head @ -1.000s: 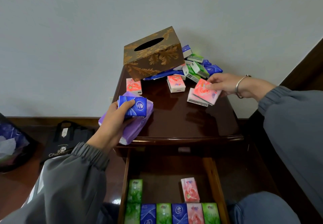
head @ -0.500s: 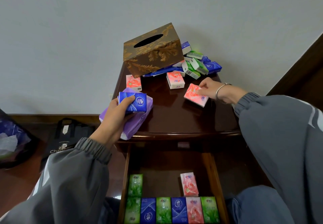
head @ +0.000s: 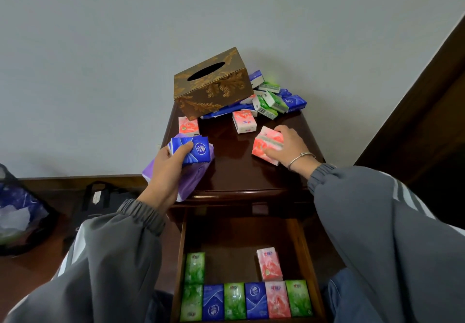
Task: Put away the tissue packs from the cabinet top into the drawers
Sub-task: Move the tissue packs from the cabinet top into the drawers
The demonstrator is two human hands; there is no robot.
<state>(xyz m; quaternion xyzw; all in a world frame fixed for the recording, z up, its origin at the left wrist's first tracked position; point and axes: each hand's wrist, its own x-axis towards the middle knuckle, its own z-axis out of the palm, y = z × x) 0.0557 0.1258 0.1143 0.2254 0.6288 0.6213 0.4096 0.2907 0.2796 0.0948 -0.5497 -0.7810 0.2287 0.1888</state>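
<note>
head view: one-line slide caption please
Left hand grips blue packs, right hand grips pink packs on cabinet top above open drawer.

Both my arms reach forward in grey sleeves (head: 105,259) gathered at elastic cuffs, the wrists bare. My left grip (head: 168,169) comes in from the lower left, back of the hand turned up. Its thumb lies across the top of a blue tissue pack (head: 198,150), with the fingers tucked out of sight under it. My right grip (head: 288,147) enters from the right, fingers hooked over the far edge of a pink tissue pack (head: 265,146) and thumb pressed along its near edge. A thin silver bangle (head: 302,157) circles the right wrist. The two grips are well apart.
</note>
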